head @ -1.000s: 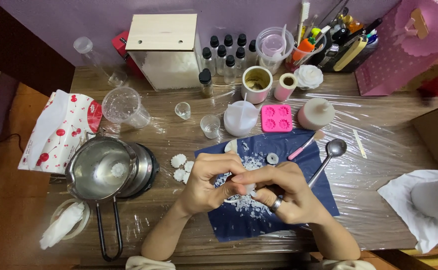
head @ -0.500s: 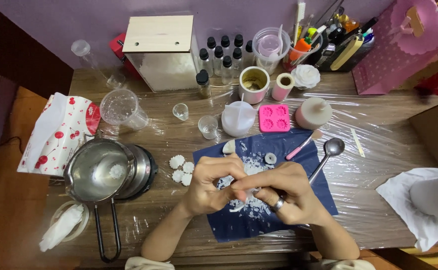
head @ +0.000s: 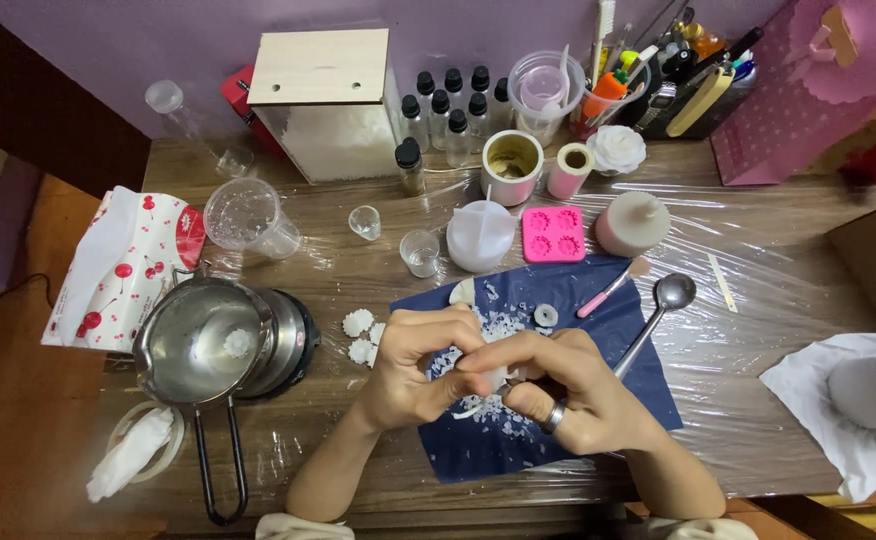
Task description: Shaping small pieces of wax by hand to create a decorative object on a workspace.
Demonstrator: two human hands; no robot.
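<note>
Both hands meet over the dark blue sheet (head: 558, 440): left hand (head: 413, 370) and right hand (head: 568, 395) curl in together, fingertips pinching a small white wax piece (head: 495, 378) between them (mostly hidden, shape hard to tell). White flakes (head: 493, 330) lie scattered on the sheet under the hands.

Against the two earlier frames little has changed: hands stay in the same spot over the sheet, grip tightened slightly, fingers closer together now, so the picking at the piece goes on. Nothing else on the worktop (head: 758, 250) has moved.

Around: steel pot (head: 203, 340) with long handle to the left, small white flower shapes (head: 360, 335) between pot and sheet, metal spoon (head: 663, 305) resting at the sheet's right edge, pink mould (head: 552, 234) well behind, clear wrap covering the worktop.
</note>
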